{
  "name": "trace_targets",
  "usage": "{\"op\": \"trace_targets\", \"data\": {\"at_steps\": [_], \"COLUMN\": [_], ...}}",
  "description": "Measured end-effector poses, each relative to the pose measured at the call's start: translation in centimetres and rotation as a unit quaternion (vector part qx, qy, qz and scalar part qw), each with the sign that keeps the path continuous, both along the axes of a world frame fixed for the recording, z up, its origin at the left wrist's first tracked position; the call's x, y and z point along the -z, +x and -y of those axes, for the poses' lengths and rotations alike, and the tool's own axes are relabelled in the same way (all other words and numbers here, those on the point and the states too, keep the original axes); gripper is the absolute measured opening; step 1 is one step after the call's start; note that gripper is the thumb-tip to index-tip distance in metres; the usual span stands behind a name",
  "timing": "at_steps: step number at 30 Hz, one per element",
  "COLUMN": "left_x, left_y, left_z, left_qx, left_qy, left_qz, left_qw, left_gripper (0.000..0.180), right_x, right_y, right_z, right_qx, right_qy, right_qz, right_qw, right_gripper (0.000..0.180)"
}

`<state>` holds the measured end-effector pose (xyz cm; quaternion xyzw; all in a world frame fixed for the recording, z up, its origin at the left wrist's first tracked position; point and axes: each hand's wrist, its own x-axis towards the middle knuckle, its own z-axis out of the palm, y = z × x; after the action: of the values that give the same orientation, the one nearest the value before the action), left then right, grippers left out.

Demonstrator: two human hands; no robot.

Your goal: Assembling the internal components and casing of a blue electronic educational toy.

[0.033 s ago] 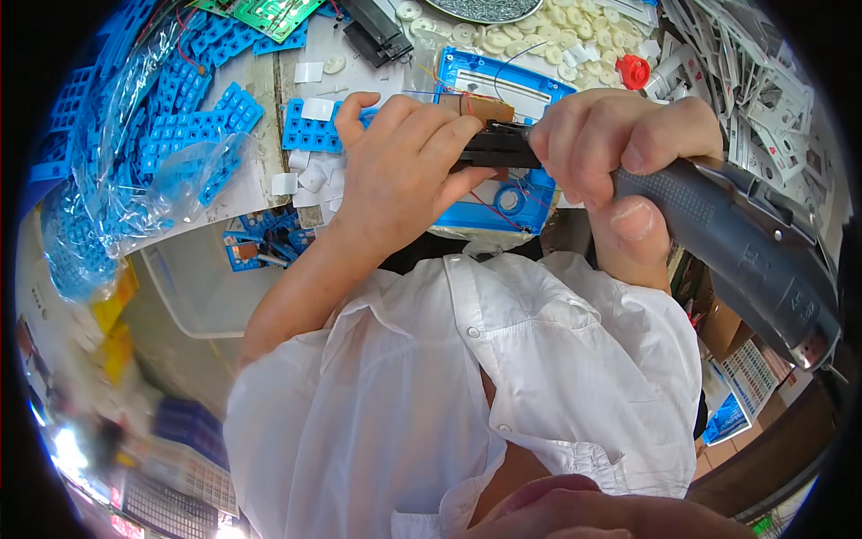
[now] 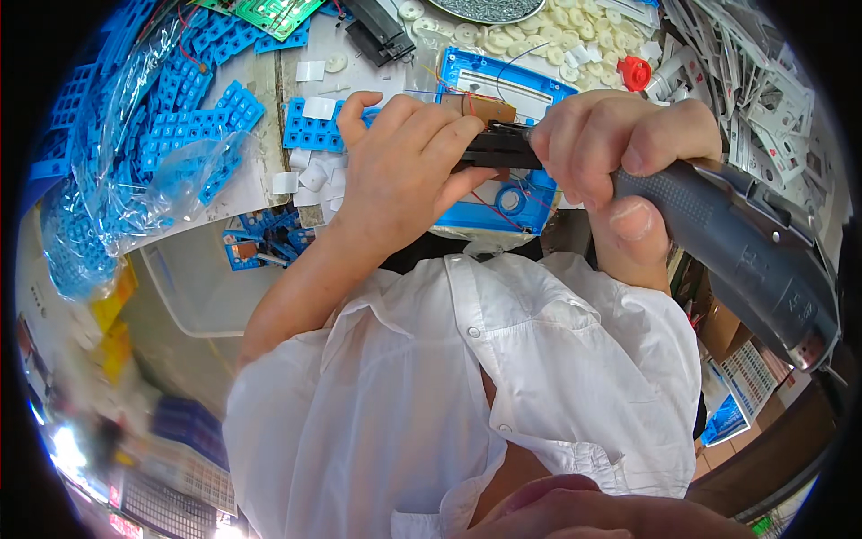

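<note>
My left hand (image 2: 395, 175) pinches a slim black plastic piece (image 2: 505, 153) between thumb and fingers. The fingers of my right hand (image 2: 620, 148) are wrapped round a dark grey, curved power tool (image 2: 736, 242) that looks like an electric screwdriver. Its front end points left toward the black piece; the tip is hidden behind my fingers. Beneath both hands lies a blue plastic casing (image 2: 480, 217) with thin wires and a round opening. A brown block (image 2: 480, 109) sits in it, just beyond the black piece.
Blue keypads (image 2: 180, 135), some in clear plastic bags, crowd the left. Cream discs (image 2: 566, 18), a red round part (image 2: 634, 73) and a metal dish of screws (image 2: 489, 7) lie at the back. White flat parts (image 2: 763, 99) are heaped right. A clear bin (image 2: 193, 287) stands below the table's left edge.
</note>
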<state>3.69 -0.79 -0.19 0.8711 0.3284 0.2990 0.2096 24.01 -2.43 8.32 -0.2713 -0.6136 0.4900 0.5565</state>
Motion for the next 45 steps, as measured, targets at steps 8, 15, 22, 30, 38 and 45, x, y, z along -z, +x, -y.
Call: {"op": "trace_targets", "data": {"at_steps": [8,15,22,30,38,45], "left_x": [0.9,1.1,1.0,0.4,-0.4,0.0], "left_y": [-0.4,-0.4,-0.4,-0.3,1.4,0.7], "left_z": [0.1,-0.2,-0.5,-0.7,-2.8,-1.9], "left_qx": [0.016,0.035,0.034,0.037,0.082,0.068], "left_qy": [0.01,-0.005,0.005,0.014,0.044,0.03], "left_qz": [0.019,0.039,0.033,-0.001,0.035,0.028], "left_qw": [1.0,0.999,0.999,0.999,0.995,0.997], "left_gripper": [0.047,0.044,0.045,0.045,0.045,0.045], "right_x": [0.5,0.8,0.3,0.3,-0.4,1.2], "right_y": [-0.5,-0.9,0.2,2.5,5.8,1.9], "right_z": [-0.3,-0.5,-1.0,-0.9,0.0,0.0], "right_qx": [-0.007,-0.016,-0.03,-0.058,0.1,0.023], "right_qy": [0.018,0.026,-0.006,0.048,0.031,0.021], "right_qz": [0.044,0.102,-0.019,-0.02,-0.035,-0.053], "right_qw": [0.999,0.994,0.999,0.997,0.994,0.998], "right_gripper": [0.032,0.029,0.027,0.043,0.043,0.031]}}
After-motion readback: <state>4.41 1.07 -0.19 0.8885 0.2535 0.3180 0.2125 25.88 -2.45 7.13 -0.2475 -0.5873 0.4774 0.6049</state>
